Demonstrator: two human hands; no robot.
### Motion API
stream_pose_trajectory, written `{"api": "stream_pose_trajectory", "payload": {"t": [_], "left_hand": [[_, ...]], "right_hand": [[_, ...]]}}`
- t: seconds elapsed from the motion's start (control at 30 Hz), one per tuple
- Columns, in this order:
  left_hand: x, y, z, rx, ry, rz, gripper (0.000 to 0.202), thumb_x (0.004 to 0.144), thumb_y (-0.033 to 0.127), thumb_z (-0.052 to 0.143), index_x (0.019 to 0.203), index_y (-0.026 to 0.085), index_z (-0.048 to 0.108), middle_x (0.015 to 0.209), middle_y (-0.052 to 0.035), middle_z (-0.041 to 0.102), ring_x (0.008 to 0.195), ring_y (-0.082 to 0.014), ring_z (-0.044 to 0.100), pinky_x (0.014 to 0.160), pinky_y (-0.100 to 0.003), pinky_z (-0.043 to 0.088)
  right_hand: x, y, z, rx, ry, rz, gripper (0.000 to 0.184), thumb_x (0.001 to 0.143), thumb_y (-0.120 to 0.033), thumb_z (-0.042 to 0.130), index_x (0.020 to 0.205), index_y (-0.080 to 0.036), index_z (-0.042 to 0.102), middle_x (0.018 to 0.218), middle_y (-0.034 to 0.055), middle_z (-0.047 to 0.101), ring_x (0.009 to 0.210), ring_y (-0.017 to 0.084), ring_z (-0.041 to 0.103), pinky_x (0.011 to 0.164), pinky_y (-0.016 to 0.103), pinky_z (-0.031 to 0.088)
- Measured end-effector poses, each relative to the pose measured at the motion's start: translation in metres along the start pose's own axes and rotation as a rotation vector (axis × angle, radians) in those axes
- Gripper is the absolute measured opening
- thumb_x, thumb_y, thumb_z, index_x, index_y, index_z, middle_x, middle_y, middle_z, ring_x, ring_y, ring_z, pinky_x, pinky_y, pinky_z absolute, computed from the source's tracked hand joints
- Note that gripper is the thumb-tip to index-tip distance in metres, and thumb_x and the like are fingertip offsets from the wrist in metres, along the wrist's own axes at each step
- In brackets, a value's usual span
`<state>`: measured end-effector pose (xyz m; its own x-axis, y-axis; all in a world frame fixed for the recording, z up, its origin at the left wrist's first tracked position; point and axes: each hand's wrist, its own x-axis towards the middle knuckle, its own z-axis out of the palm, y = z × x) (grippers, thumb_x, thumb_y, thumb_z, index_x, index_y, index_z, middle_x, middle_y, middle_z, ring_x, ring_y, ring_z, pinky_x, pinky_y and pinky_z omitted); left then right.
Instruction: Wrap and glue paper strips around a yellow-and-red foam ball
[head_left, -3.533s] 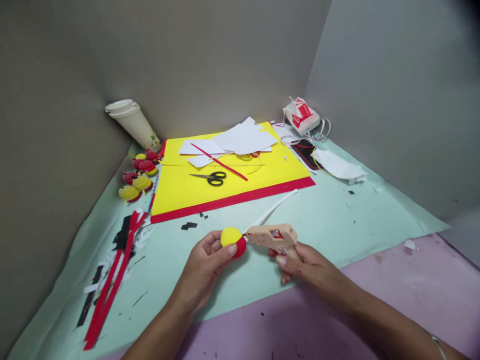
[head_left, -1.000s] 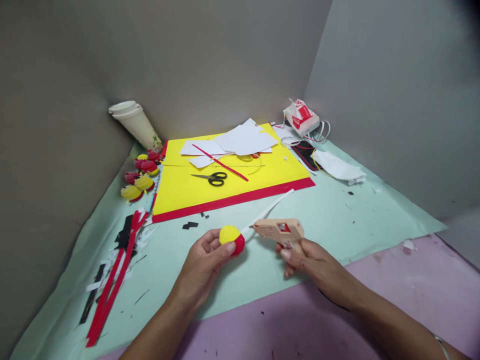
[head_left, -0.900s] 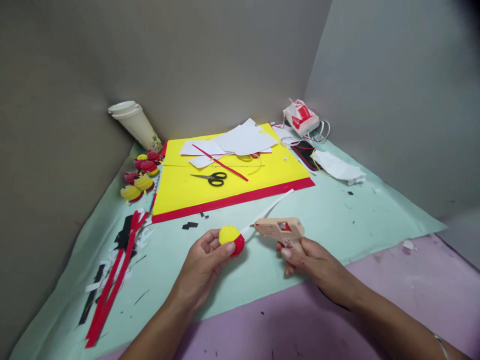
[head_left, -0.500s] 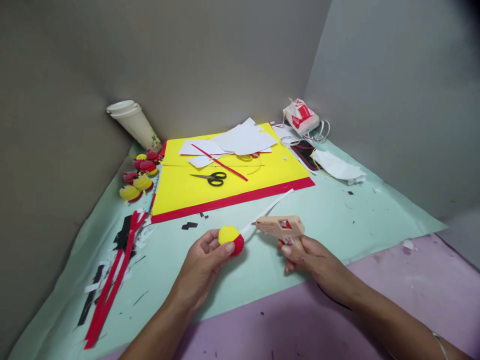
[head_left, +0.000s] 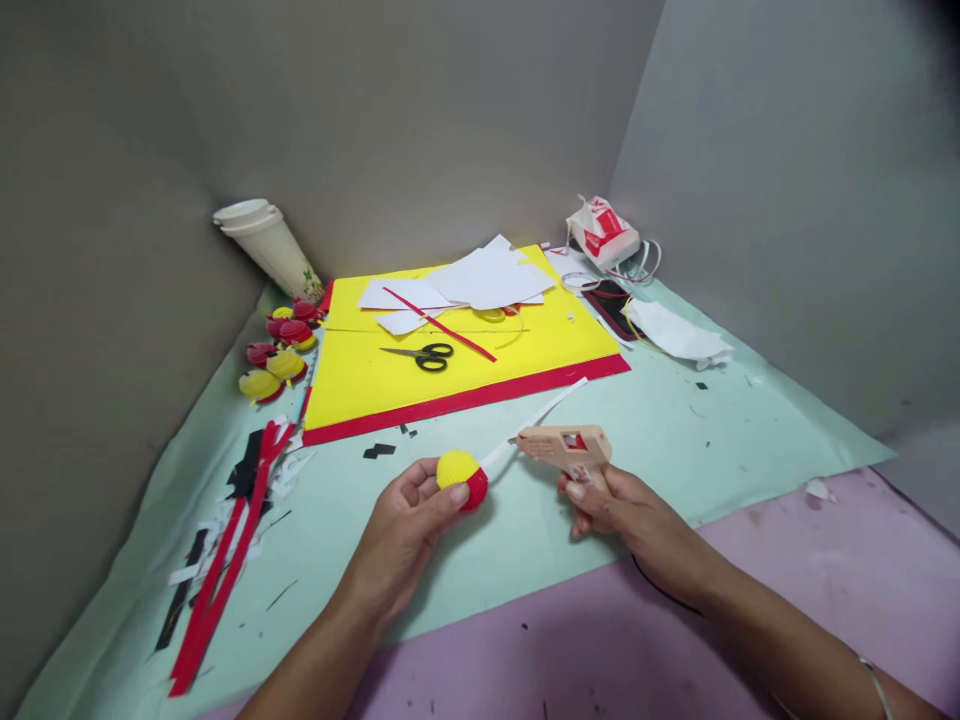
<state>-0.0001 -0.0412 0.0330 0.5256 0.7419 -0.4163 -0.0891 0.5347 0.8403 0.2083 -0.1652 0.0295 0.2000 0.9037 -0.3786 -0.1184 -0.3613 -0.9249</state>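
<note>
Red paper strips [head_left: 217, 560] lie among black scraps [head_left: 244, 475] at our nine o'clock on the mint-green sheet [head_left: 675, 430]. At ten o'clock a stack of paper cups [head_left: 266, 245] leans against the grey wall, with a small green print on its side that is too small for us to read. Just in front of it sits a cluster of red-and-yellow paper balls [head_left: 277, 345]. At twelve o'clock a yellow sheet [head_left: 360, 385] lies over a red sheet [head_left: 465, 400] and carries black-handled scissors [head_left: 421, 354], a thin red strip [head_left: 439, 325] and white paper pieces [head_left: 480, 275]. Close in, our left hand [head_left: 409, 530] pinches a ball [head_left: 463, 478], yellow on top and red beneath, between thumb and curled fingertips just above the green sheet. A white paper strip [head_left: 536, 420] runs from beside the ball toward one o'clock. At three o'clock of the ball, near it but apart, is the nozzle of a beige glue gun [head_left: 566, 447], and our right hand [head_left: 630, 515] has its fingers closed round the handle. Farther off at one o'clock a red-and-white packet [head_left: 604, 232] rests by the wall, its lettering too blurred to read. A dark phone [head_left: 611, 303] and a crumpled white tissue [head_left: 675, 332] lie just in front of it.
</note>
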Motion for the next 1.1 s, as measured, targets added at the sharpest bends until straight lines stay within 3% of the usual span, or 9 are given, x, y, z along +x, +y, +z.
{"api": "stream_pose_trajectory", "payload": {"t": [0.3, 0.53, 0.83, 1.1], "left_hand": [[0.001, -0.001, -0.003, 0.001, -0.005, -0.005, 0.045, 0.066, 0.027, 0.086, 0.103, 0.014, 0.065, 0.097, -0.0081, 0.071, 0.087, -0.0180, 0.067, 0.086, -0.030, 0.051], [0.001, -0.002, -0.003, -0.011, -0.024, 0.003, 0.041, 0.070, 0.026, 0.084, 0.103, 0.013, 0.065, 0.096, -0.0080, 0.070, 0.085, -0.0163, 0.066, 0.087, -0.030, 0.051], [0.000, 0.001, 0.000, -0.034, 0.007, -0.004, 0.046, 0.065, 0.026, 0.087, 0.103, 0.013, 0.065, 0.096, -0.0092, 0.072, 0.086, -0.0194, 0.068, 0.086, -0.032, 0.052], [0.000, 0.001, -0.001, -0.014, -0.026, 0.000, 0.042, 0.070, 0.026, 0.084, 0.104, 0.013, 0.063, 0.099, -0.0084, 0.070, 0.086, -0.0164, 0.066, 0.087, -0.031, 0.051]], "right_hand": [[0.003, 0.007, -0.002, 0.134, 0.029, -0.009, 0.034, 0.088, -0.052, 0.061, 0.088, -0.017, 0.062, 0.075, 0.0024, 0.059, 0.078, 0.019, 0.055, 0.081, 0.035, 0.043], [0.003, 0.012, -0.001, 0.406, -0.018, 0.038, 0.028, 0.089, -0.043, 0.062, 0.094, -0.016, 0.064, 0.071, -0.0001, 0.057, 0.068, 0.015, 0.054, 0.072, 0.030, 0.042], [0.004, 0.014, 0.004, 0.337, -0.032, 0.011, 0.031, 0.086, -0.046, 0.066, 0.092, -0.015, 0.064, 0.067, -0.0009, 0.058, 0.067, 0.016, 0.056, 0.072, 0.032, 0.043], [0.006, 0.013, 0.001, 0.308, -0.013, -0.002, 0.030, 0.087, -0.045, 0.065, 0.094, -0.016, 0.064, 0.075, -0.0007, 0.059, 0.068, 0.015, 0.056, 0.076, 0.032, 0.041]]}}
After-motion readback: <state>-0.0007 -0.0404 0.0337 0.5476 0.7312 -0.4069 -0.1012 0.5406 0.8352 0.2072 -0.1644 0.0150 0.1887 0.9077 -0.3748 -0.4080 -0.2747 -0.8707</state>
